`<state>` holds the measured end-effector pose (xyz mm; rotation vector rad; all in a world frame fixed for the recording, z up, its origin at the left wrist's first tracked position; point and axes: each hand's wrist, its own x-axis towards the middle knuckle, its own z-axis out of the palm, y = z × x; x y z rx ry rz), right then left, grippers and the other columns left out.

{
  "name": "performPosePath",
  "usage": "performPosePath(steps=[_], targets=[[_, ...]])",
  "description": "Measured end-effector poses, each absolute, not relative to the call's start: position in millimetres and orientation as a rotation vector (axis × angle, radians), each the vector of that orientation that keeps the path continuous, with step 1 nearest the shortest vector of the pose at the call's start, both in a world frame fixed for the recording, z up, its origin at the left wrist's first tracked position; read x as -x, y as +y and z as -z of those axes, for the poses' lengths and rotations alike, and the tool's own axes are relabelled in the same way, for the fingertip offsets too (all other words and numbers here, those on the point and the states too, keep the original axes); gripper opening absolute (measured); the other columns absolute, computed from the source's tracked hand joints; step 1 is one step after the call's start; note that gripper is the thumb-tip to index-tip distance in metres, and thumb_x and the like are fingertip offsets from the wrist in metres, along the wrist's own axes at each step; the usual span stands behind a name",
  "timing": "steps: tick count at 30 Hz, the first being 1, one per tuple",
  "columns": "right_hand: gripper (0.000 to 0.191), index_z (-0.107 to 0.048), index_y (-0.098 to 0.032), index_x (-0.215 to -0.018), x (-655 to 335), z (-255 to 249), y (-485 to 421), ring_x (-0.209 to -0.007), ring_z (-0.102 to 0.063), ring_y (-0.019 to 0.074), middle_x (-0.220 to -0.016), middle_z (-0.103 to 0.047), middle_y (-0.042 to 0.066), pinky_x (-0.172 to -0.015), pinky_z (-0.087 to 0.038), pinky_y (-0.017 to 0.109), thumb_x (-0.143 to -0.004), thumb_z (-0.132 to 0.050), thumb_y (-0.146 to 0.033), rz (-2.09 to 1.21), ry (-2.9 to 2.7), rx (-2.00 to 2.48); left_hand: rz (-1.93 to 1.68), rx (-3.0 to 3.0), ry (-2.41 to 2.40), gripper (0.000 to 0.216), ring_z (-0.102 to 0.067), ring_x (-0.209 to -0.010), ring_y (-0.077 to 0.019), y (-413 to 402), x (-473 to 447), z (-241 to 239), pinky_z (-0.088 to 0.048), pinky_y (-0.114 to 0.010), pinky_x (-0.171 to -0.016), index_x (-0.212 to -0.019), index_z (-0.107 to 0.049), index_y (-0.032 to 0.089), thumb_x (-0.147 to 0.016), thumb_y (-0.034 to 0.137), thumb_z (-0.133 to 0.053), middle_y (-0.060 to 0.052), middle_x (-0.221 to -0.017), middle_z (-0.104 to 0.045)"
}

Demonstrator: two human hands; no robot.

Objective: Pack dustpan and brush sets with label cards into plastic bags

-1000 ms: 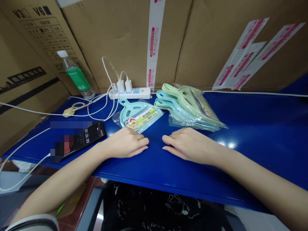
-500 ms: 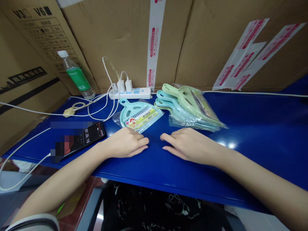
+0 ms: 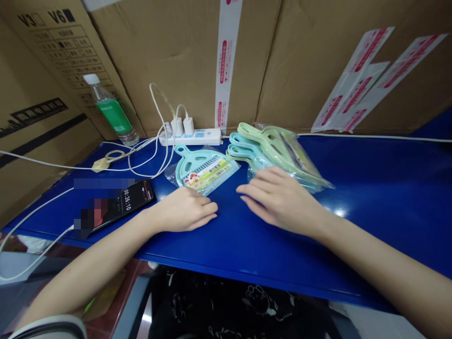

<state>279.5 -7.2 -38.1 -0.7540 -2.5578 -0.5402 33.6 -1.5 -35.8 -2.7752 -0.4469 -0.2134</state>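
My left hand (image 3: 185,209) lies flat on the blue table (image 3: 370,188), fingers stretched out, holding nothing. Just beyond its fingertips lies a single teal plastic dustpan in a clear bag with a colourful label (image 3: 201,169). My right hand (image 3: 278,197) hovers with fingers apart, empty, its fingers over the near edge of a stack of bagged green and teal dustpans (image 3: 282,153).
A phone (image 3: 120,205) showing a timer lies at the left on a white cable. A white power strip (image 3: 192,136) with chargers and a green-labelled water bottle (image 3: 111,110) stand at the back. Cardboard boxes (image 3: 176,56) wall in the table.
My right hand has lifted off the table and moved forward toward the stack of bagged dustpans. My left hand has stayed put.
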Motion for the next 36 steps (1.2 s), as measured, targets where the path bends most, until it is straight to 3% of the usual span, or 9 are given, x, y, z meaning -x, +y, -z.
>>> performPosePath(steps=[3,6,9,13,16,24,28,32,36], targets=[[0.023,-0.068,-0.021,-0.098,-285,35,-2,-0.098,-0.058,0.0275,-0.1,-0.068,0.011,-0.083,-0.043,0.043,-0.093,-0.046,-0.022,0.722,-2.346,0.962,0.2,2.777,-0.448,0.041,-0.052,-0.049,-0.0119,-1,-34,36,-0.038,-0.028,-0.05,-0.073,-0.056,0.017,-0.102,0.025,-0.028,0.001,-0.059,-0.058],[0.026,-0.068,-0.023,-0.109,-290,37,2,-0.121,-0.045,0.0389,-0.131,-0.056,0.015,-0.091,-0.04,0.057,-0.088,-0.056,-0.031,0.751,-2.278,1.174,0.192,2.774,-0.45,0.039,-0.052,-0.049,-0.0116,-1,-33,36,-0.037,-0.027,-0.05,-0.073,-0.056,0.018,-0.101,0.024,-0.03,0.002,-0.059,-0.058],[0.035,-0.065,-0.02,-0.117,-293,43,7,-0.125,-0.042,0.0413,-0.141,-0.048,0.017,-0.091,-0.042,0.059,-0.084,-0.061,-0.031,0.678,-2.357,1.265,0.198,2.778,-0.449,0.039,-0.051,-0.048,-0.0116,-1,-33,36,-0.037,-0.027,-0.05,-0.073,-0.055,0.018,-0.101,0.025,-0.029,0.002,-0.059,-0.058],[0.039,-0.063,-0.016,-0.119,-295,48,14,-0.122,-0.047,0.0426,-0.146,-0.044,0.022,-0.085,-0.047,0.058,-0.08,-0.059,-0.013,0.651,-2.381,1.318,0.2,2.788,-0.441,0.041,-0.051,-0.049,-0.0119,-1,-34,36,-0.037,-0.028,-0.05,-0.073,-0.055,0.018,-0.102,0.024,-0.028,0.002,-0.059,-0.057],[0.044,-0.062,-0.019,-0.12,-296,50,18,-0.121,-0.048,0.043,-0.146,-0.044,0.019,-0.081,-0.049,0.059,-0.078,-0.055,-0.006,0.68,-2.366,1.325,0.184,2.781,-0.45,0.04,-0.052,-0.05,-0.0118,-1,-34,35,-0.037,-0.027,-0.051,-0.074,-0.056,0.018,-0.101,0.024,-0.028,0.001,-0.059,-0.058],[0.044,-0.062,-0.02,-0.12,-304,52,26,-0.119,-0.048,0.0424,-0.144,-0.047,0.017,-0.076,-0.05,0.057,-0.08,-0.05,-0.008,0.678,-2.322,1.352,0.207,2.758,-0.447,0.041,-0.051,-0.049,-0.0116,-1,-34,34,-0.038,-0.027,-0.05,-0.072,-0.056,0.018,-0.101,0.023,-0.029,0.002,-0.059,-0.058],[0.04,-0.062,-0.017,-0.117,-311,53,32,-0.118,-0.049,0.0449,-0.145,-0.044,0.021,-0.073,-0.051,0.056,-0.08,-0.05,-0.01,0.707,-2.311,1.404,0.333,2.701,-0.539,0.039,-0.053,-0.053,-0.0121,-1,-33,31,-0.041,-0.026,-0.054,-0.07,-0.057,0.018,-0.1,0.023,-0.032,0.001,-0.059,-0.059],[0.039,-0.062,-0.019,-0.119,-321,56,40,-0.118,-0.048,0.0471,-0.148,-0.04,0.021,-0.071,-0.051,0.059,-0.083,-0.048,-0.015,0.661,-2.282,1.411,0.476,2.422,-0.874,0.029,-0.057,-0.066,-0.0177,3,-28,30,-0.044,-0.029,-0.058,-0.076,-0.06,0.017,-0.096,0.024,-0.04,-0.004,-0.069,-0.064],[0.037,-0.062,-0.022,-0.119,-331,60,47,-0.117,-0.048,0.0464,-0.147,-0.042,0.019,-0.072,-0.05,0.059,-0.084,-0.049,-0.02,0.652,-2.261,1.395,0.329,2.187,-1.12,0.031,-0.057,-0.072,-0.0248,11,-17,38,-0.044,-0.034,-0.059,-0.089,-0.064,0.014,-0.093,0.039,-0.046,-0.012,-0.078,-0.063]])
